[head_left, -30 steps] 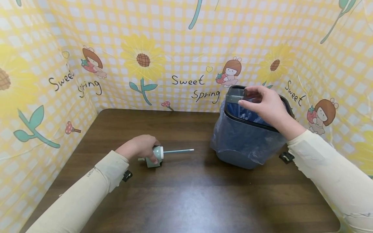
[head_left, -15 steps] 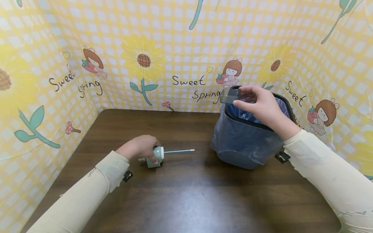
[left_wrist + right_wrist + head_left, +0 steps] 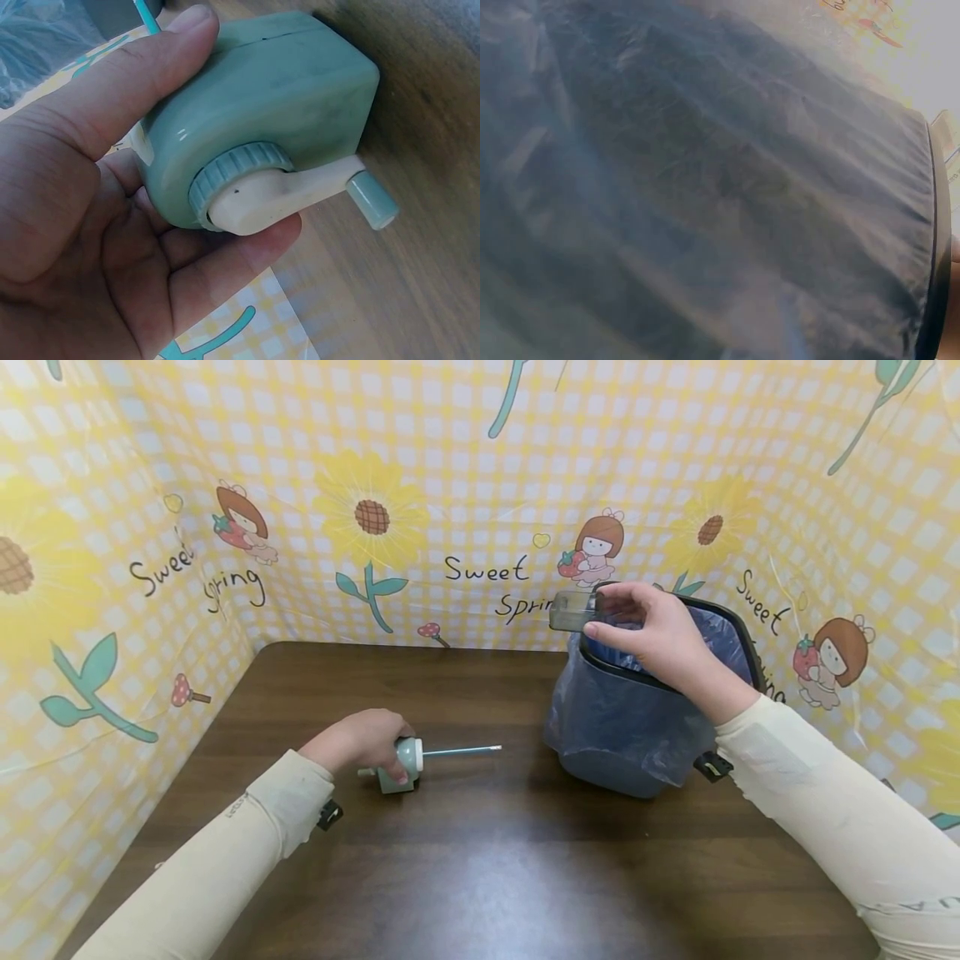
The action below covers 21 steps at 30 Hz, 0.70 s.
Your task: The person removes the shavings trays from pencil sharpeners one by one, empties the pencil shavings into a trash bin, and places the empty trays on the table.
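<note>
My left hand holds a pale green crank pencil sharpener on the table, thumb and fingers on either side of it. A blue pencil sticks out of its front, pointing right. In the left wrist view the white crank arm with its green knob faces the camera. At the bin, my right hand pinches a small see-through grey drawer between thumb and fingers. The drawer is raised at the left side of the bin's rim. Whether anything is inside it cannot be made out.
A grey-blue bin with a black rim stands at the table's back right, lined with a translucent blue bag. That bag fills most of the right wrist view. Printed cloth surrounds the brown table.
My right hand has moved left with the drawer, from above the bin's opening to its left rim. The left hand and the sharpener have stayed in place.
</note>
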Motion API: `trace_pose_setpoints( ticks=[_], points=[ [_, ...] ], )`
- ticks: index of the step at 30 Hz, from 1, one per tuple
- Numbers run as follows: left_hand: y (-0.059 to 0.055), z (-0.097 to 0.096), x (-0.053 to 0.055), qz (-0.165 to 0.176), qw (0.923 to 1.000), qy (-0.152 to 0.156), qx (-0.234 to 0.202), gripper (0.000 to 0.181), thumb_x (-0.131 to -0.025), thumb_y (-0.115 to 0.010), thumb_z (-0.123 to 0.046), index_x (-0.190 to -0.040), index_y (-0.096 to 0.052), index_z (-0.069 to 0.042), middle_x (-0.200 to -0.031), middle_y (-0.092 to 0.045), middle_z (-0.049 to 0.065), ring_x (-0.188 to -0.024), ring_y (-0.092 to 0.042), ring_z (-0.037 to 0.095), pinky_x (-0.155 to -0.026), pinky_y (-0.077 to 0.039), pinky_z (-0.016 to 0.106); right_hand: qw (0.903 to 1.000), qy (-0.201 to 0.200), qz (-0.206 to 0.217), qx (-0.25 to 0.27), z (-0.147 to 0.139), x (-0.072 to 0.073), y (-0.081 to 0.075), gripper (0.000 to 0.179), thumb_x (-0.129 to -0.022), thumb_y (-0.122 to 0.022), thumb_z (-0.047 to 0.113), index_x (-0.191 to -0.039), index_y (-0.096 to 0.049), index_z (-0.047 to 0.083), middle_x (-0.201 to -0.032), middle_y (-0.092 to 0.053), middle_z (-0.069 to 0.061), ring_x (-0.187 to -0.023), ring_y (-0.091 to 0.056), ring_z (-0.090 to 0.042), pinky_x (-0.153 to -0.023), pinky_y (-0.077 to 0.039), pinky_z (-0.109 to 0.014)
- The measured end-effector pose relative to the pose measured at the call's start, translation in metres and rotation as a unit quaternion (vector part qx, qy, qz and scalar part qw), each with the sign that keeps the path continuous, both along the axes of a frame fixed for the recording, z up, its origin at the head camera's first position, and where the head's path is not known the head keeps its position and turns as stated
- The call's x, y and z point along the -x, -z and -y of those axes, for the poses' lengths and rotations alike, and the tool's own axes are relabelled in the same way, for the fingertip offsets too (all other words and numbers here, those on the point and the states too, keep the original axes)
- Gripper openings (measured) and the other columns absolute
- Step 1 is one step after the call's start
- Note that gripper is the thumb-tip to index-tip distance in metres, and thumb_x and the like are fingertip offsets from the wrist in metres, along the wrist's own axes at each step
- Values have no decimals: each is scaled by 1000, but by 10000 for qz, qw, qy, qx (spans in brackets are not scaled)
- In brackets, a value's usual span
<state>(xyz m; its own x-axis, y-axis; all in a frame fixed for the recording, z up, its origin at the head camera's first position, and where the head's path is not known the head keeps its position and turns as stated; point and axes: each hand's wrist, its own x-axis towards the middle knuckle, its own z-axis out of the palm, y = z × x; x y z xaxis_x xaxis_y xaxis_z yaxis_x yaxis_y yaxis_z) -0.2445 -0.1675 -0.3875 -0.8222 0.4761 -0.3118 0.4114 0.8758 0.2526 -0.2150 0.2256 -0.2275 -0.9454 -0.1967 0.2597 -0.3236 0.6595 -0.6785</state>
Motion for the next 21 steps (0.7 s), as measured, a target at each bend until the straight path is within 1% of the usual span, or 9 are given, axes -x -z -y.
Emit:
trace_pose_setpoints(
  ticks=[5, 10, 13, 17, 21],
  points=[
    [-1, -1, -1, -2, 10000, 3, 16, 58, -76, -91, -37, -123, -71, -9, -107, -70, 3, -91, -62, 20, -81, -55, 41, 10000, -59, -10, 70, 5, 1, 2, 63, -91, -77, 43, -142, -56, 13, -136, -61, -7, -124, -60, -26, -105, -47, -49],
    [0, 0, -1, -11, 10000, 18, 0, 59, -76, -91, -37, -123, -71, -9, -107, -70, 3, -90, -62, 20, -81, -55, 41, 9998, -169, 28, 131, 12, 3, 2, 63, -91, -77, 41, -142, -56, 12, -136, -61, -8, -125, -60, -28, -106, -46, -48],
    [2, 1, 0, -82, 9999, 113, 39, 59, -75, -91, -38, -123, -71, -9, -105, -70, 2, -89, -62, 19, -80, -55, 40, 9996, -226, 45, 152, 14, 3, 2, 64, -91, -77, 42, -143, -56, 12, -136, -60, -7, -125, -59, -29, -106, -46, -48],
    [3, 1, 2, -178, 9995, 229, 106, 60, -75, -91, -39, -123, -71, -9, -103, -71, 0, -87, -63, 17, -78, -55, 39, 9995, -264, 26, 153, 16, 4, 2, 64, -92, -76, 43, -144, -55, 13, -135, -60, -7, -123, -59, -26, -106, -46, -48],
    [3, 1, 2, -133, 9997, 175, 93, 59, -75, -91, -38, -123, -71, -9, -104, -71, 1, -88, -63, 18, -79, -55, 40, 9992, -335, -12, 214, 19, 4, 3, 61, -92, -77, 40, -142, -56, 12, -134, -61, -7, -122, -60, -24, -106, -47, -46]
  ],
)
